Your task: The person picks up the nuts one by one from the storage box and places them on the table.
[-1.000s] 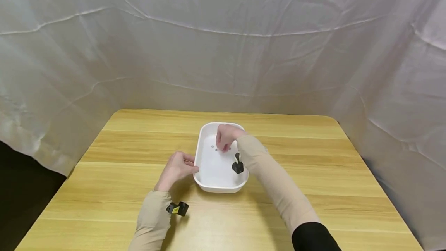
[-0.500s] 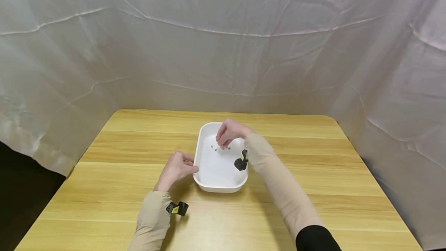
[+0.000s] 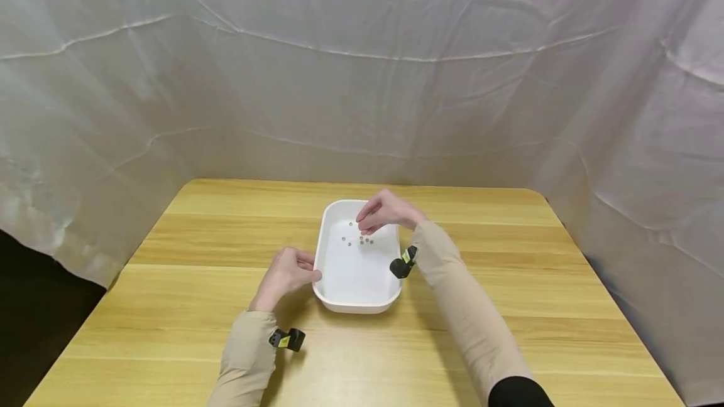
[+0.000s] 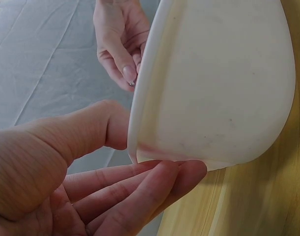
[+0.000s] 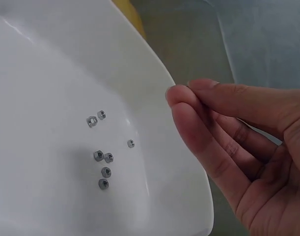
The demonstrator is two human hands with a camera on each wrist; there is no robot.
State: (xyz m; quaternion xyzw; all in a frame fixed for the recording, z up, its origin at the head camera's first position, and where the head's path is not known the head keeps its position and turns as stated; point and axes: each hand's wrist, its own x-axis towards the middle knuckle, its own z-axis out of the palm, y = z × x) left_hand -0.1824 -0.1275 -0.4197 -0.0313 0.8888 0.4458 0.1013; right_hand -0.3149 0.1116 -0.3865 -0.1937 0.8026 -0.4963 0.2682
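Observation:
A white rectangular tray lies on the table, with several small metal hex nuts scattered over its floor toward the far end. My left hand grips the tray's left side, thumb at the rim and fingers against the outside wall. Over the far right part of the tray is my right hand, thumb and fingertips brought together. In the left wrist view a tiny shiny nut shows at those fingertips; the right wrist view hides it behind the fingers.
The wooden table extends on every side of the tray. Pale fabric hangs behind it and at both sides. Small black cameras are strapped to both wrists.
My right hand has risen from the tray floor and drawn back to the right, fingertips pinched. More nuts have come into view beneath it. The left hand has stayed at the tray.

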